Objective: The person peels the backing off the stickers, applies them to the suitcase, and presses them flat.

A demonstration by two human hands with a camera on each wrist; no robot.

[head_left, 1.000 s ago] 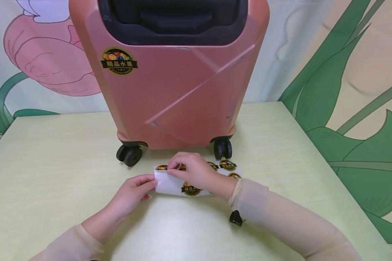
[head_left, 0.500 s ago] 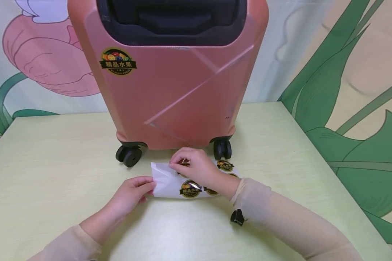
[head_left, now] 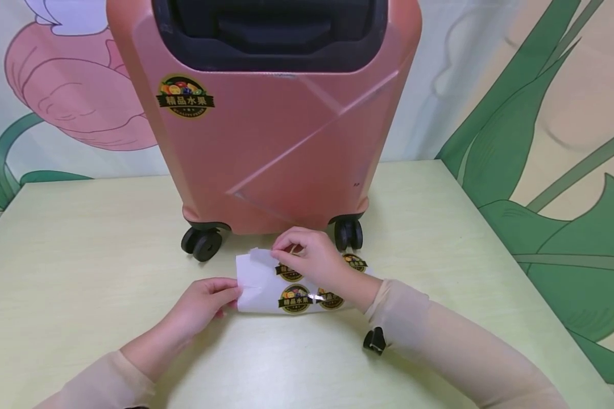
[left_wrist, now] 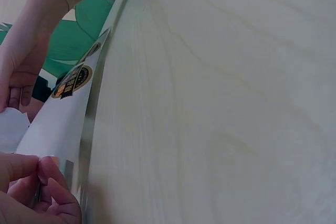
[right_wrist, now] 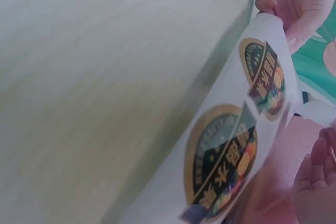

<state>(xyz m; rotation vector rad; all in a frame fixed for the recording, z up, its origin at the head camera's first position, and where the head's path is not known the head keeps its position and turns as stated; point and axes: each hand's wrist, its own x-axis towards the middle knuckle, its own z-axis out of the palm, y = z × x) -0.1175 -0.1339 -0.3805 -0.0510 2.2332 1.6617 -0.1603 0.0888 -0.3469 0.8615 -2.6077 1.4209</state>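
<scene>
Head view: in front of the suitcase [head_left: 286, 153], left hand [head_left: 204, 298] pinches the sheet [head_left: 261, 298], right hand [head_left: 311, 257] a flap [head_left: 261, 257], best peeled gently.

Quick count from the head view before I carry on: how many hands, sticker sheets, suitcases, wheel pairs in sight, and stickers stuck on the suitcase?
Hands (left hand, right hand): 2
Sticker sheet: 1
Suitcase: 1
Wheel pairs in sight: 2
Sticker on the suitcase: 1
Total: 7
</scene>
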